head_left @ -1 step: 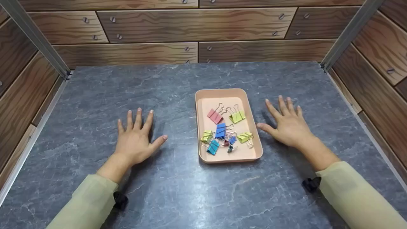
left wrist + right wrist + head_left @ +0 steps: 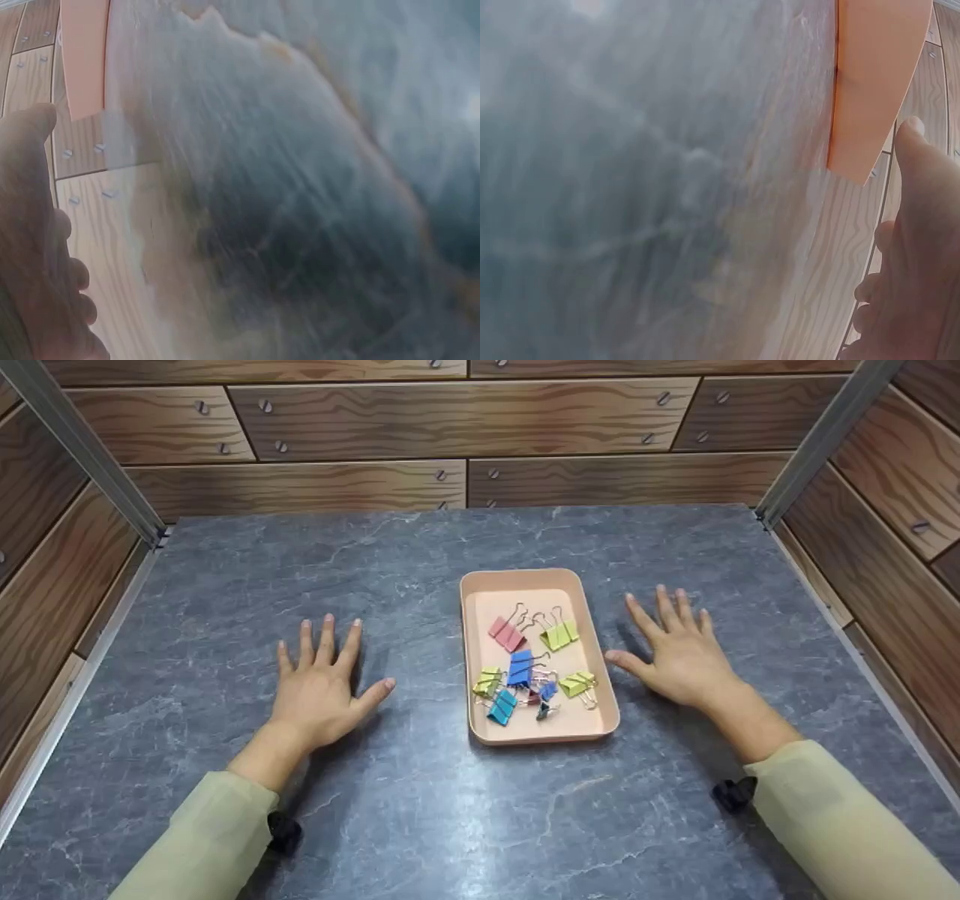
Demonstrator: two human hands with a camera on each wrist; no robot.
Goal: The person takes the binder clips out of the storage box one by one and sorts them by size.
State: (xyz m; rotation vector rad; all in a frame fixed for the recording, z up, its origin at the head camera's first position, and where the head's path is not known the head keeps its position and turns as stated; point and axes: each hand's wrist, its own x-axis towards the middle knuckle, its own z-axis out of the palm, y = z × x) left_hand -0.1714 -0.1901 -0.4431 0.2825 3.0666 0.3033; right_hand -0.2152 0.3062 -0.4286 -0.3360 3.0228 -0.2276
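A peach-coloured tray lies on the table, holding several binder clips of different sizes. Toward its far end are a pink binder clip and a yellow-green binder clip. Nearer me, a blue binder clip, a teal one and smaller ones cluster together, with another yellow-green clip at the right. My left hand rests palm down with spread fingers, well left of the tray. Just beyond the tray's right side, my right hand also lies spread, thumb close to the rim. Both hold nothing.
The grey marbled tabletop is bounded by wood-patterned panels at the back and both sides. Metal posts stand at the rear corners. A black wrist device sits at the left sleeve, another at the right.
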